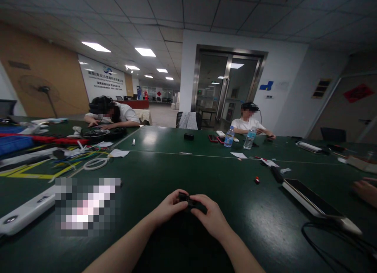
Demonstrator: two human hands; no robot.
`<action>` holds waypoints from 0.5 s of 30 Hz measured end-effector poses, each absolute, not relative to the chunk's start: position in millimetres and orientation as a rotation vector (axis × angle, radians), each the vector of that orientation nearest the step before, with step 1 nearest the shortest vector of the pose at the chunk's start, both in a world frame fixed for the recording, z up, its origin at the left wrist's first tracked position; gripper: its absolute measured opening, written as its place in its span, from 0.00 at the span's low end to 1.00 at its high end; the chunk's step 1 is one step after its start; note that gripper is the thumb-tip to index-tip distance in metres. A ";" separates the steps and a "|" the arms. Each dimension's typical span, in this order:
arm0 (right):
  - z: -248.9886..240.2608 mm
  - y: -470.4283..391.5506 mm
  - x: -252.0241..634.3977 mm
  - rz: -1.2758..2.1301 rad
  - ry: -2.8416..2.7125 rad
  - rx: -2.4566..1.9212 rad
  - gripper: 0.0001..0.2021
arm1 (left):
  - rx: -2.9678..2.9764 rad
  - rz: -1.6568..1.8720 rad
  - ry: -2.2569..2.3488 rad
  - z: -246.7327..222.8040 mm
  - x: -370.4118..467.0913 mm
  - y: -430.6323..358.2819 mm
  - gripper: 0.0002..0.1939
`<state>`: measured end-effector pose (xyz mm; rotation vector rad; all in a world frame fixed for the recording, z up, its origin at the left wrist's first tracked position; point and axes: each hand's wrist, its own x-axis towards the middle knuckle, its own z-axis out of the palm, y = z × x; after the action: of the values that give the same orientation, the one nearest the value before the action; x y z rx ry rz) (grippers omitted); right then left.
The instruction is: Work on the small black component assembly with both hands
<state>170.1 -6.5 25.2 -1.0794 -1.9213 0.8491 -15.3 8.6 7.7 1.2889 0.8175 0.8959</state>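
Both my hands meet over the near middle of the dark green table (153,167). Between them is a small black object (185,196); its kind is too dark and small to make out. My left hand (169,206) grips its left side, with thumb and fingers closed on it. From the right, my right hand (209,214) pinches the same object between thumb and fingers. The fingers hide part of it. A small red and silver piece (257,180) lies on the table to the right, apart from my hands.
At left lie a long white device (29,210), a blurred-out bright screen (91,204) and a coiled cable (96,164). A white, dark-topped device (315,200) and black cables (326,245) lie right. Two bottles (229,137) stand farther back. Co-workers (123,113) sit around the table.
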 end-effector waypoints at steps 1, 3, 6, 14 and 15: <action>25.5 -6.9 169.4 0.842 -1.920 -1.082 0.17 | 1.304 0.902 0.825 6.7 -13.8 9.1 0.15; 25.3 -7.4 168.2 0.829 -1.917 -1.098 0.19 | 1.327 0.905 0.844 5.5 -10.6 9.6 0.14; 23.3 -7.1 168.1 0.825 -1.916 -1.122 0.20 | 1.333 0.908 0.896 6.2 -7.5 9.3 0.15; 22.5 -6.8 168.5 0.842 -1.920 -1.128 0.20 | 1.276 0.894 0.902 12.1 -8.6 8.0 0.13; 22.8 -6.9 168.4 0.841 -1.920 -1.126 0.20 | 1.272 0.897 0.901 12.3 -8.9 7.9 0.13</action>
<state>168.4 -6.9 22.8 -1.1262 -1.9196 0.8410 -8.9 7.9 12.3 1.2717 0.9009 0.8973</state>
